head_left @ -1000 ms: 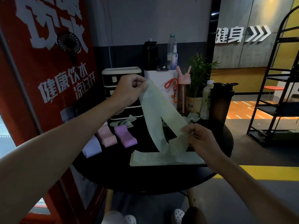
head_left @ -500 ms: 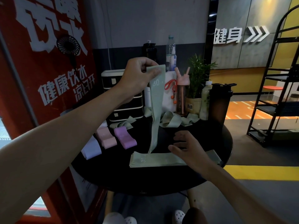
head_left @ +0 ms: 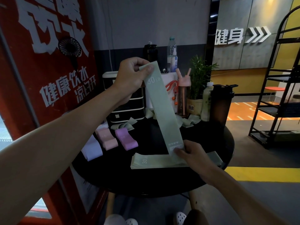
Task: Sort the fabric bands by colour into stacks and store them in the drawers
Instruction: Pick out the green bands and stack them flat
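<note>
**Green Band Held Between Both Hands**

The left hand (head_left: 129, 75) is raised, with thumb and curled fingers pinching the upper end of a pale green band (head_left: 162, 108) marked "30 LB". The right hand (head_left: 193, 153), lower and nearer the person, pinches the band's lower end. The band runs straight and slanted between the hands. Under the right hand, a flat green stack (head_left: 152, 162) lies on the round black table (head_left: 162, 181). Below the left hand lie a purple band (head_left: 125, 140), a pink band (head_left: 107, 138) and a lavender band (head_left: 91, 149), side by side. Behind the left hand stands the drawer unit (head_left: 128, 109), with loose green bands (head_left: 123, 125) at its foot.
</note>
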Demonstrator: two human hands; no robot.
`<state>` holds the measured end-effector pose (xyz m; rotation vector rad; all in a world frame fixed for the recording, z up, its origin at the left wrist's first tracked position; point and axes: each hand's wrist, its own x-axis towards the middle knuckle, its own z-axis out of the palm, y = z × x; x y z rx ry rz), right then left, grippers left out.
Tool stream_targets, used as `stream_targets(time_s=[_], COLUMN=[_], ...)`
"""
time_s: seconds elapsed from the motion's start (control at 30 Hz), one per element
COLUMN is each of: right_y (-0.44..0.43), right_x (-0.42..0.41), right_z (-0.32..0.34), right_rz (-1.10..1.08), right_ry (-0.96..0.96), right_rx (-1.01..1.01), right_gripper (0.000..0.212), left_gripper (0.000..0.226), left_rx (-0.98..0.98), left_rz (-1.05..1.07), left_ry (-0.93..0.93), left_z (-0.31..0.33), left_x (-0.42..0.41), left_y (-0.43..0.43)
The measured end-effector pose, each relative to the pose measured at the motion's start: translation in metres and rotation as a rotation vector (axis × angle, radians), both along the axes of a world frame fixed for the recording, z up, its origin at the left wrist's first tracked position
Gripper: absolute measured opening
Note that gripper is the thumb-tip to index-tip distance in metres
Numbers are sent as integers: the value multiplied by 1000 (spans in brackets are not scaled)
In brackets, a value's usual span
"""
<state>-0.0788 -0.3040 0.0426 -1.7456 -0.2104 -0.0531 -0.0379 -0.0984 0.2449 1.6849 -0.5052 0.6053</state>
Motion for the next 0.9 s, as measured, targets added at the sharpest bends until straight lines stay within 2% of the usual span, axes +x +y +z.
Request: stream_targets(time_s=[0.17, 0.3, 0.43, 0.53, 0.77, 0.9], right_y=[-26, -54, -76, -86, -101, -105], right_x=[0, 4, 3, 4, 17, 27], right_z=[5, 11, 18, 17, -16, -33], right_rz=[-177, -342, -392, -415, -463, -460], right_ry=[-10, -32, -68, -84, -161, -181], right_rx=[181, 215, 234, 152, -184, -233], right_gripper=[19, 36, 40, 36, 15, 26], left_gripper=[9, 12, 11, 13, 22, 17], left_rx=[-66, -82, -55, 1, 307, 371], left_rz=[142, 155, 217, 250, 274, 252], left_ry=[37, 90, 196, 231, 219, 207], left_z=[-21, -55, -97, -133, -205, -224], left_x=[4, -1, -5, -6, -17, -22], left_y=[21, 34, 37, 39, 41, 44])
